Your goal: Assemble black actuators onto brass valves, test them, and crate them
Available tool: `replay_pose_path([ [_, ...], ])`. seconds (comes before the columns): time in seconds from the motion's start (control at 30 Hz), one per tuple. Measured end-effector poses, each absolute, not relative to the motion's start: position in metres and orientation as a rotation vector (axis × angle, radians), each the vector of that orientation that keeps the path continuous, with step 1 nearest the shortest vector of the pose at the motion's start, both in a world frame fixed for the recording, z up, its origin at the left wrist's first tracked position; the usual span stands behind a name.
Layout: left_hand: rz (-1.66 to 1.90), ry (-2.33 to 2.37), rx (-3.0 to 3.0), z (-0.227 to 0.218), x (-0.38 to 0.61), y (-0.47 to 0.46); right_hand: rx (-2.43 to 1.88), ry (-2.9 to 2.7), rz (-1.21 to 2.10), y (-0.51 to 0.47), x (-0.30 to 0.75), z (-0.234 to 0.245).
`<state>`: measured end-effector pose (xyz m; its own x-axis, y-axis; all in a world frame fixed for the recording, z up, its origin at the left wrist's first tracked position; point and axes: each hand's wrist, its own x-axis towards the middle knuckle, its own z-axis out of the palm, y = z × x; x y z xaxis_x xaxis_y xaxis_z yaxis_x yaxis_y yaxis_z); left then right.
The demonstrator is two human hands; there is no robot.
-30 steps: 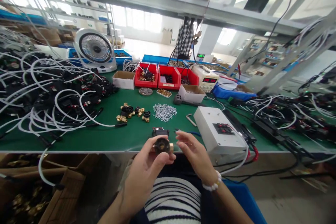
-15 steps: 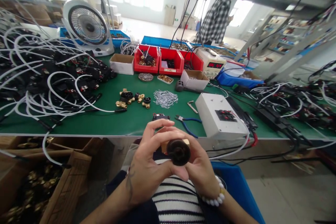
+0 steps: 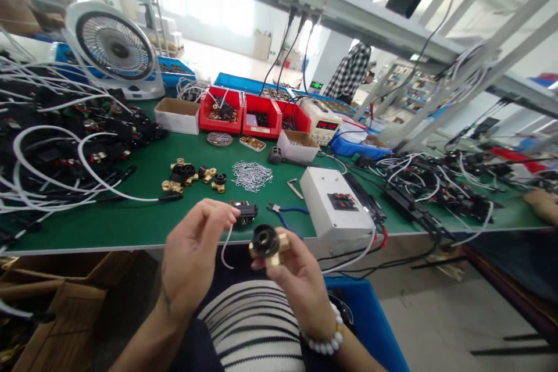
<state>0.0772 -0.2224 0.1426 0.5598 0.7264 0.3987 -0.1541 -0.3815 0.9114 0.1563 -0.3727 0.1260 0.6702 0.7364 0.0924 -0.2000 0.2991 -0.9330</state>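
Note:
My right hand grips a brass valve fitting with a round black collar facing up, held in front of the bench edge. My left hand is to the left of it, fingers bent and pressed together, the fingertips at the left end of a small black module. A white cable hangs below that module, over the bench edge. Blue-handled pliers lie just right of the module. More brass fittings with black parts and a pile of metal clips sit beyond my hands.
A white box with black terminals stands to the right. Red bins, small cartons and a power supply line the back. Cabled black parts and a fan are at left. Another person's hand shows far right.
My hands have separated: the left has let go of the fitting and moved left to the black module. The right keeps the fitting, now tilted with its brass ports showing. The view has shifted right.

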Motion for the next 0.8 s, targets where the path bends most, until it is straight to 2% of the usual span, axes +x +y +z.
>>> replay_pose_path([
  [0.1,1.036,0.607,2.034,0.135,0.092,-0.202,-1.105,-0.437,0.550,-0.373,0.162,0.132],
  [0.27,0.523,0.726,2.371,0.131,0.114,-0.215,-1.135,-0.334,0.608,-0.376,0.163,0.137],
  [0.33,0.475,0.745,2.351,0.125,0.126,-0.224,-1.146,-0.318,0.651,-0.377,0.162,0.134],
  [0.53,0.528,0.759,2.021,0.106,0.136,-0.201,-1.084,-0.382,0.844,-0.378,0.160,0.122],
  [0.8,0.557,0.353,1.349,0.126,0.099,-0.205,-1.089,-0.433,0.982,-0.372,0.152,0.119],
])
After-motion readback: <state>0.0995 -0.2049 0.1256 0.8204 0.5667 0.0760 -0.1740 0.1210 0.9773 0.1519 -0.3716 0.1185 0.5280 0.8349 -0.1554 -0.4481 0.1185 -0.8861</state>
